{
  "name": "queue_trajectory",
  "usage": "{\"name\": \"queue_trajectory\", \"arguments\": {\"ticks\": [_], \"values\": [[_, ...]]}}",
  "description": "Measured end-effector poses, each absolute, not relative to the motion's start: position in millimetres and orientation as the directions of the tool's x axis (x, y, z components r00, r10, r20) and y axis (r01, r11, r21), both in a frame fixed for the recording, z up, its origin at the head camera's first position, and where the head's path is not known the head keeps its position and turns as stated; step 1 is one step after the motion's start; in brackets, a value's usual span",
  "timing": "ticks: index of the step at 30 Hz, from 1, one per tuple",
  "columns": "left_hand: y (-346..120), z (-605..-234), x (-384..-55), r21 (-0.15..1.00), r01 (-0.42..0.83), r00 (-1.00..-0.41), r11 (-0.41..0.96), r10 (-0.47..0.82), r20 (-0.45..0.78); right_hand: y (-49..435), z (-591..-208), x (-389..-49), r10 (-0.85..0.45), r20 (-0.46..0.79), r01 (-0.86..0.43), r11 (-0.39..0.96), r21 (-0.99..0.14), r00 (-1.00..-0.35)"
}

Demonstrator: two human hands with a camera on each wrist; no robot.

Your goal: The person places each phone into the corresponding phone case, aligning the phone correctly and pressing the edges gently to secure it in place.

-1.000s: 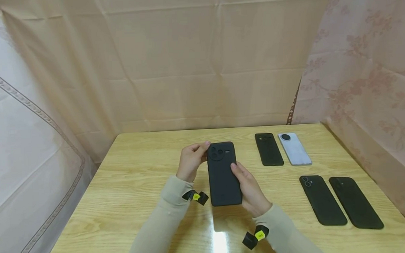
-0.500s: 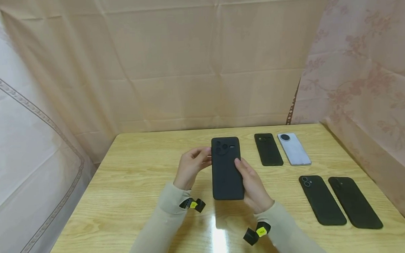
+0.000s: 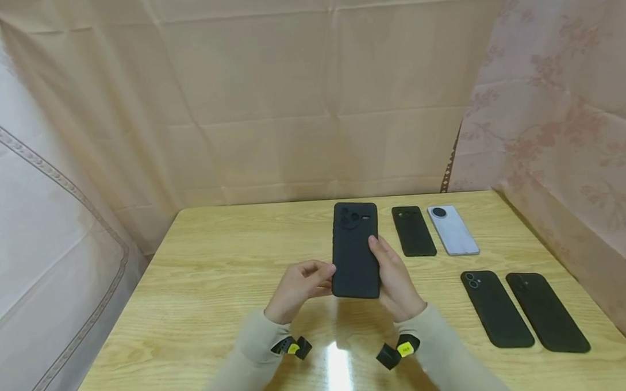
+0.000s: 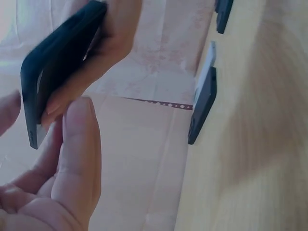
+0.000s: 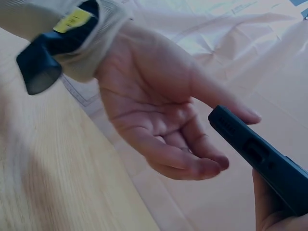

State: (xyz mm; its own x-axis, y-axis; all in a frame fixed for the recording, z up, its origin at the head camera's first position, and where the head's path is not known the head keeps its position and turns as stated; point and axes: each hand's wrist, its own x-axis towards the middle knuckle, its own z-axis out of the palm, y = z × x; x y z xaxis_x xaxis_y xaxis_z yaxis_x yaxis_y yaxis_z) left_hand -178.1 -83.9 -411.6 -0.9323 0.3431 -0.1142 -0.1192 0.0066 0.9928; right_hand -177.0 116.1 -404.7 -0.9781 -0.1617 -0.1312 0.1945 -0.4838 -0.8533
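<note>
A phone in a black case (image 3: pixel 355 254) is held up over the table, its back with the round camera bump facing the head camera. My right hand (image 3: pixel 397 284) grips its right edge, thumb on the back and fingers behind. At the lower left corner is my left hand (image 3: pixel 298 289), its thumb tip at the edge. The right wrist view shows this left hand (image 5: pixel 154 101) with loosely bent fingers, apart from the phone. In the left wrist view, the phone's front (image 4: pixel 60 62) is partly covered by right-hand fingers.
Back right on the wooden table (image 3: pixel 216 250) lie a black phone case (image 3: pixel 414 232) and a pale blue phone (image 3: pixel 454 231). Nearer, two black phones or cases, one with lens rings (image 3: pixel 498 310) and one plainer (image 3: pixel 548 314), lie side by side. Cloth hangs behind and beside.
The phone has moved up and slightly right in my right hand's grip. My left hand has slid from the upper left corner down to the lower left corner, its fingers loosening.
</note>
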Motion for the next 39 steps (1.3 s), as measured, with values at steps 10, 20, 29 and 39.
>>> {"name": "queue_trajectory", "arguments": {"ticks": [10, 20, 29, 39], "values": [[-84.2, -418.1, -159.1, 0.991, -0.13, -0.898, -0.024, 0.427, -0.107, 117.9, -402.5, -177.5, -0.145, -0.128, 0.184, -0.496, -0.848, -0.981], [-80.2, -419.5, -153.1, 0.994, -0.1, -0.918, -0.032, 0.388, -0.08, 117.2, -403.2, -176.0, -0.147, -0.133, 0.19, -0.508, -0.84, -0.98], [-80.0, -421.2, -152.9, 0.994, -0.1, -0.919, -0.048, 0.388, -0.074, 117.9, -404.5, -175.4, -0.157, -0.115, 0.181, -0.515, -0.838, -0.981], [-82.5, -424.9, -154.2, 0.984, -0.133, -0.934, -0.12, 0.347, -0.084, 118.0, -403.1, -175.4, -0.166, -0.051, 0.138, -0.574, -0.807, -0.985]]}}
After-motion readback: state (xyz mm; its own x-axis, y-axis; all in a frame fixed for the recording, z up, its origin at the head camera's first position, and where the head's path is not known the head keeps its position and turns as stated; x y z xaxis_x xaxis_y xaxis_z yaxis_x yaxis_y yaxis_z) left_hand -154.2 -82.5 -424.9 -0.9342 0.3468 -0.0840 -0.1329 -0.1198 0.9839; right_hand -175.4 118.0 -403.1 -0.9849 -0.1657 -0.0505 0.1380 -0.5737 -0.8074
